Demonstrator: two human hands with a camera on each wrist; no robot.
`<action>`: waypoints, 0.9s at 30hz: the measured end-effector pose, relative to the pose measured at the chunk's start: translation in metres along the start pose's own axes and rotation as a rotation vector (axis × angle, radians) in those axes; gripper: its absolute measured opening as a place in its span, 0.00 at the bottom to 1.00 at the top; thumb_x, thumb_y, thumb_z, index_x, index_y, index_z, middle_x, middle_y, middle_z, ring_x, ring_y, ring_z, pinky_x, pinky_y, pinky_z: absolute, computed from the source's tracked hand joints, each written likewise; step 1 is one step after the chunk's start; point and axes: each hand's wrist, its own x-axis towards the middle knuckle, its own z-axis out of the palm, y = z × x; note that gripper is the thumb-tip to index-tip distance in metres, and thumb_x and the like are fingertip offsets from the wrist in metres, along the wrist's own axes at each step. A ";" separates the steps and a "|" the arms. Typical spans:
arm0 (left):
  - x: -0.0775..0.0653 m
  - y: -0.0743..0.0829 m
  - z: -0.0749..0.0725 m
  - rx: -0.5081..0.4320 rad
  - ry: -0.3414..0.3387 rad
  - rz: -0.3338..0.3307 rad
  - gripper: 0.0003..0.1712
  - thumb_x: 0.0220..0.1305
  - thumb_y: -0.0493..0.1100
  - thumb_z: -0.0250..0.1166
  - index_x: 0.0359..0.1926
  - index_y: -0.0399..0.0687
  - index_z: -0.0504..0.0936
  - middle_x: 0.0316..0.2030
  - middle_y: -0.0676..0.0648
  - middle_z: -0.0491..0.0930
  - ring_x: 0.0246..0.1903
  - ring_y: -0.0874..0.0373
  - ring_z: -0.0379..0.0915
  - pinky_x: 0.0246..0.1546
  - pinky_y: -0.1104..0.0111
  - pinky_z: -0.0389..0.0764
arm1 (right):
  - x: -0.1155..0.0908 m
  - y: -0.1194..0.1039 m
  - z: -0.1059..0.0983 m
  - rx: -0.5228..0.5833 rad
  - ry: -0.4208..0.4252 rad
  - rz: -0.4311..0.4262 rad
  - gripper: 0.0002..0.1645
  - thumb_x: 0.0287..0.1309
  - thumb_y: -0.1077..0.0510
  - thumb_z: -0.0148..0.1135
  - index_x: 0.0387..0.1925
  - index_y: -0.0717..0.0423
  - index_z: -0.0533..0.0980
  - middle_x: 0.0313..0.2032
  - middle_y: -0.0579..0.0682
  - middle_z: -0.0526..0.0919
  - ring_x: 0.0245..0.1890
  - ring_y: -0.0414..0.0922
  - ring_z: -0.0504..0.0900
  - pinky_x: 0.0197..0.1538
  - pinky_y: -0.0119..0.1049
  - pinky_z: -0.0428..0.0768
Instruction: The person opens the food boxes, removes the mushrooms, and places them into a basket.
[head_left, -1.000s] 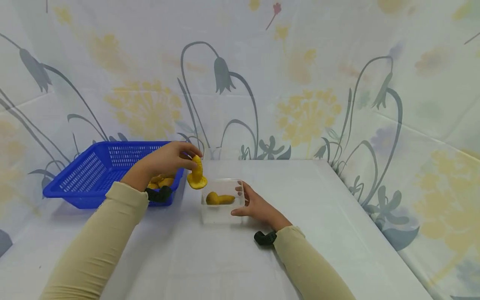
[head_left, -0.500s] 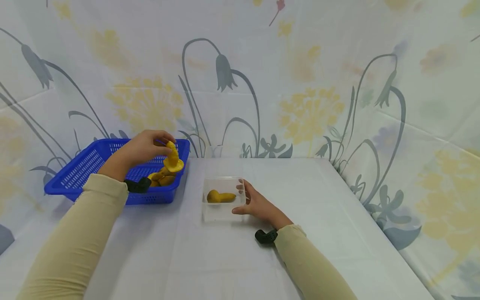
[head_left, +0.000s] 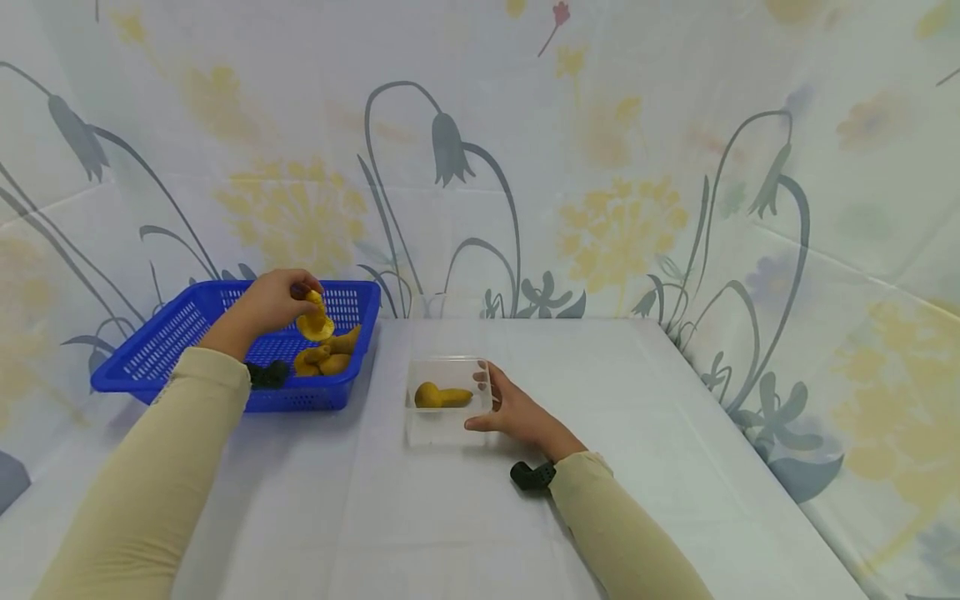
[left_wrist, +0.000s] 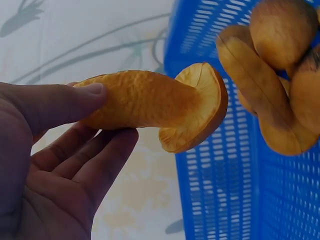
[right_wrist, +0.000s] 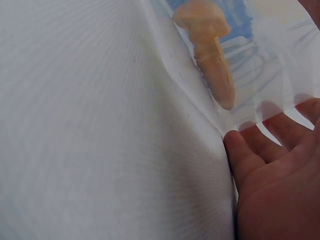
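My left hand point(head_left: 272, 302) is above the blue plastic basket point(head_left: 127, 379), pinching a yellow mushroom point(left_wrist: 145, 100) by its stem between thumb and fingers. In the left wrist view the mushroom's cap points toward the basket. Several more yellow-brown mushrooms point(head_left: 335, 363) lie piled at the basket's right end. My right hand point(head_left: 517, 414) holds the right side of a clear plastic box point(head_left: 442, 431), thumb at the front and fingers behind. One mushroom point(right_wrist: 212, 60) lies on its side inside that box.
A white cloth covers the table point(head_left: 450, 533), and a flower-printed sheet point(head_left: 480, 125) hangs behind and along the right. The basket stands at the back left, a short gap from the box. A dark wrist device point(head_left: 532, 476) is on the right wrist.
My left hand has moved left with the mushroom, from beside the box to over the basket, and lowered slightly at the end. My right hand and the box stay in place.
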 end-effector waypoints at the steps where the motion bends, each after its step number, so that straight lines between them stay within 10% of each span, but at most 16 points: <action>1: 0.000 -0.004 0.000 0.007 0.001 -0.005 0.18 0.70 0.38 0.55 0.58 0.36 0.72 0.56 0.30 0.71 0.57 0.35 0.68 0.54 0.46 0.76 | 0.000 0.000 0.000 0.002 -0.001 0.003 0.65 0.48 0.49 0.75 0.76 0.46 0.41 0.73 0.49 0.58 0.74 0.49 0.57 0.72 0.49 0.62; 27: -0.015 -0.046 0.005 0.196 -0.178 -0.074 0.07 0.57 0.29 0.61 0.38 0.36 0.79 0.40 0.34 0.78 0.39 0.42 0.73 0.38 0.54 0.81 | 0.000 -0.001 0.000 -0.003 0.002 0.039 0.66 0.48 0.47 0.74 0.77 0.44 0.39 0.73 0.47 0.58 0.75 0.50 0.55 0.73 0.51 0.60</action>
